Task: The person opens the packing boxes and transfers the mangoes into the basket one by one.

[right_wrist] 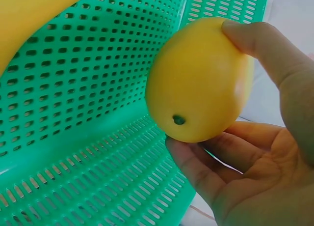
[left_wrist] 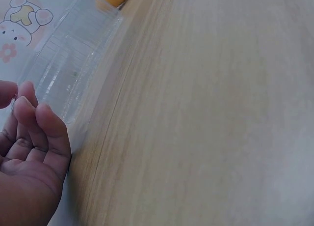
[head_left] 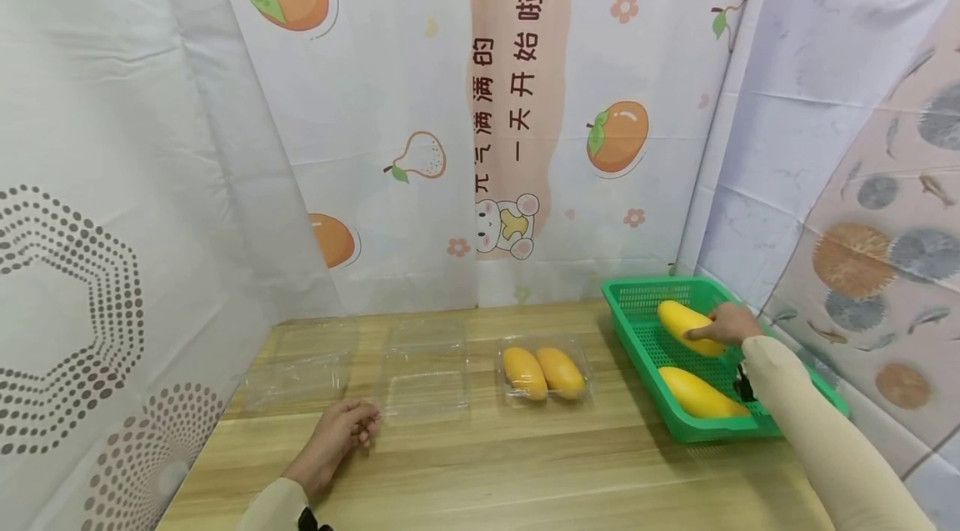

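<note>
My right hand (head_left: 735,324) grips a yellow mango (head_left: 684,326) over the green basket (head_left: 652,364). In the right wrist view the thumb presses the top of this mango (right_wrist: 196,83) and the fingers curl beneath it, its dark stem end facing the camera. Another yellow mango (head_left: 697,393) lies in the basket's near part. My left hand (head_left: 341,438) rests on the table, loosely curled and holding nothing. Just beyond it is a clear plastic box (head_left: 427,393) with its lid raised. Two orange-yellow mangoes (head_left: 560,373) sit side by side in another clear box (head_left: 510,341).
At the far left of the table stands one more clear plastic box (head_left: 296,381), its lid up. The wooden table (head_left: 525,464) meets a printed curtain (head_left: 420,222) at the back. Further curtains hang on the left and right, the right one close to the basket.
</note>
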Demonstrator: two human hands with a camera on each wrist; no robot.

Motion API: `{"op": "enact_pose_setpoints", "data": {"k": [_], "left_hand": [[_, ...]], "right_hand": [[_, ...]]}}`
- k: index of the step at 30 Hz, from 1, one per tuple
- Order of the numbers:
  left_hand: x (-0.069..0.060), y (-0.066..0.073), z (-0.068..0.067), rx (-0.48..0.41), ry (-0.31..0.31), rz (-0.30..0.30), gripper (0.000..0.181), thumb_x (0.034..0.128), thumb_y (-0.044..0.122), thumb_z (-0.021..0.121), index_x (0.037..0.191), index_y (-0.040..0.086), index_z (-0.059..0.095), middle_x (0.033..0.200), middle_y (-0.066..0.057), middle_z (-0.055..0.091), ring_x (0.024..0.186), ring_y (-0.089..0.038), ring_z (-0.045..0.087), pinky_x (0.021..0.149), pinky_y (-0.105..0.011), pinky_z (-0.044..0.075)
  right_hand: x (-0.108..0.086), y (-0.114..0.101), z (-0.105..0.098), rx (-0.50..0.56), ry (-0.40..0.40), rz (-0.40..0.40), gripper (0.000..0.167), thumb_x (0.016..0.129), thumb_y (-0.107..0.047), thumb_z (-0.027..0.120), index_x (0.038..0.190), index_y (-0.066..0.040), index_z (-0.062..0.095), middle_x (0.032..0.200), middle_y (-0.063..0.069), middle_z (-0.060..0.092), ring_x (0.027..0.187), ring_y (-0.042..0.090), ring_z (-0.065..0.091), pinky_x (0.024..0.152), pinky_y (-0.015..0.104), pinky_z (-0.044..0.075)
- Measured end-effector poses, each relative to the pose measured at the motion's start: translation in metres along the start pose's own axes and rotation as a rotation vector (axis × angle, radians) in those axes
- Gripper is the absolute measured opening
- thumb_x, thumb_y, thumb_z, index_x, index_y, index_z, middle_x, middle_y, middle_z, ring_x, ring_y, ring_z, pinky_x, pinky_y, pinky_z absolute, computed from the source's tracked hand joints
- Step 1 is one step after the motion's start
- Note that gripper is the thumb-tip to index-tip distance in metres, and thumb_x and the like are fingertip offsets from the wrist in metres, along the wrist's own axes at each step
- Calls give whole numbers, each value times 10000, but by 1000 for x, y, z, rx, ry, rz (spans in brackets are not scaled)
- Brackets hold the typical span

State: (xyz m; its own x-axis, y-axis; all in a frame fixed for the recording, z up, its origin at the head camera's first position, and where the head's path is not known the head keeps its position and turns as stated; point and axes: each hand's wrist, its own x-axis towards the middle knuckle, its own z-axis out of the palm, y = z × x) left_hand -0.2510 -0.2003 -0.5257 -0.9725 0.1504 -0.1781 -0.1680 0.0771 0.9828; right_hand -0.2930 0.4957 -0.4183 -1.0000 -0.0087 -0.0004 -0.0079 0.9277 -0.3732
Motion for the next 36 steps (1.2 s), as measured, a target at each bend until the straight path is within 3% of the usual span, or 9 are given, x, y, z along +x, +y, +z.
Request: {"op": "enact_pose_setpoints", "data": {"k": [6,14,19,26,31,36], "left_hand": [[-1,2,1,-5,-1,-2,268,1026,178,608,1042,-87,639,863,-79,628,716,-135,539,630,-247,514],[-1,2,0,-10,-3,-14,264,1028,181,611,1044,-80,639,866,-78,627,711,-130,535,631,-247,514],[-1,2,0,-18,6,-26,270,1022,180,619,1055,-87,638,862,-80,633,695,-121,531,616,-253,513],[-1,2,-2,-8,4,-27,299,1027,198,620,1084,-95,632,860,-71,631,694,-111,527,617,-254,513],[-1,2,-2,-13,1,-28,300,1037,191,601,1099,-102,627,859,-66,631,694,-111,528,620,-252,515],[1,1,-1,-18,8,-34,275,1035,175,592,1076,-95,629,845,-58,631,683,-108,528,620,-252,515]], "right_hand": [[1,6,4,7,-17,14,500,846,-453,796,558,-182,491,531,-80,347,517,84,309,528,275,342],[1,8,10,39,-73,71,548,860,-444,786,561,-205,394,546,-80,274,528,79,236,533,266,306],[-2,10,11,34,-79,103,527,862,-417,796,578,-189,415,558,-74,293,536,89,280,532,270,339],[-7,12,16,39,-77,113,588,856,-386,802,571,-222,315,556,-84,225,524,64,200,519,247,283],[-5,14,17,45,-105,135,551,856,-364,802,603,-206,338,590,-69,239,557,93,243,547,281,313],[-1,19,16,23,-129,146,461,859,-370,802,731,-88,460,697,26,390,656,190,404,607,338,393]]}}
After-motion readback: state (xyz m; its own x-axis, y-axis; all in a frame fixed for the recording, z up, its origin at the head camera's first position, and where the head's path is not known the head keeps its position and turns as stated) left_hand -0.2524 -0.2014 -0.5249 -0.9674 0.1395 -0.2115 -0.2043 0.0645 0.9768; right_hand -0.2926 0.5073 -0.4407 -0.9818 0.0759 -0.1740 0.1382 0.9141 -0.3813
